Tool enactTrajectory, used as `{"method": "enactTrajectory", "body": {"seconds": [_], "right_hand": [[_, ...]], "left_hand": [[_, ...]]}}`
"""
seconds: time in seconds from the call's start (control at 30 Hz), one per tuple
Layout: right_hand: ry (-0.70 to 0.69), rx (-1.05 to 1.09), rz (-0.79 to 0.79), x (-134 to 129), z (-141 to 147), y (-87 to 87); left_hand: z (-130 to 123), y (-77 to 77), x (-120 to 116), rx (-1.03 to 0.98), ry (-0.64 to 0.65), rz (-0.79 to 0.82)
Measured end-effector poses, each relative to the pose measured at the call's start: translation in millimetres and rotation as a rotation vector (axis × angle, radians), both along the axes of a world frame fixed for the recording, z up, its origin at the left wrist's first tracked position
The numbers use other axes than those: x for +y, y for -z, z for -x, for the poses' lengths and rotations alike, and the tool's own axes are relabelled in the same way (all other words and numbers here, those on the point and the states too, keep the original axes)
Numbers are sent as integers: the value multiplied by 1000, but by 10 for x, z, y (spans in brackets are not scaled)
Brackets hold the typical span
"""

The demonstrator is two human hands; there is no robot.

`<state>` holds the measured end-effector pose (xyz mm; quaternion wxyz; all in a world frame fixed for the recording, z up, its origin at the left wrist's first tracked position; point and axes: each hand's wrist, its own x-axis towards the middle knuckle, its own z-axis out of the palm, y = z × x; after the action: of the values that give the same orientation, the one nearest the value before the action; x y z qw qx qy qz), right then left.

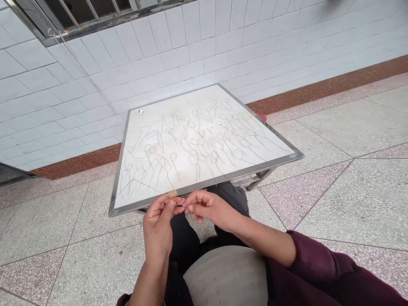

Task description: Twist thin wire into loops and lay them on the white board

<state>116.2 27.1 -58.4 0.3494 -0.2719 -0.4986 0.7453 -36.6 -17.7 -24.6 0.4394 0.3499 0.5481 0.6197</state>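
Observation:
Just off the near edge of the table, both hands meet with their fingertips almost touching. My left hand (159,225) pinches a thin wire (184,206) between thumb and fingers, and a tan strip (172,194) shows at its index finger. From the other side, my right hand (212,209) grips the same wire with thumb and forefinger. Little of the held piece shows between the fingers. Beyond them, many thin wires with looped ends (174,157) lie spread over the white tabletop (146,123). A few bent wires without clear loops (149,134) lie at the left.
A grey metal rim (204,183) borders the table, and a metal leg (255,180) shows below. One small white-and-red object (140,112) sits near the far left corner. Behind stands a white tiled wall (178,55) with a barred window (92,10). Speckled floor tiles (102,255) surround the table.

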Motion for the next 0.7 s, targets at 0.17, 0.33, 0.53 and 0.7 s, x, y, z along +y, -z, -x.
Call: {"method": "enactTrajectory", "body": {"seconds": [0.17,0.33,0.53,0.7], "right_hand": [[12,-21,3,18,4,34],[6,-36,44,26,2,24],[10,-34,36,40,7,33],[-1,-35,59,41,-1,-17]], "left_hand": [[-22,20,3,-2,-18,-22],[-26,36,-9,24,-22,-23],[-42,15,-21,14,-35,7],[-42,24,-11,25,-58,11]]}}
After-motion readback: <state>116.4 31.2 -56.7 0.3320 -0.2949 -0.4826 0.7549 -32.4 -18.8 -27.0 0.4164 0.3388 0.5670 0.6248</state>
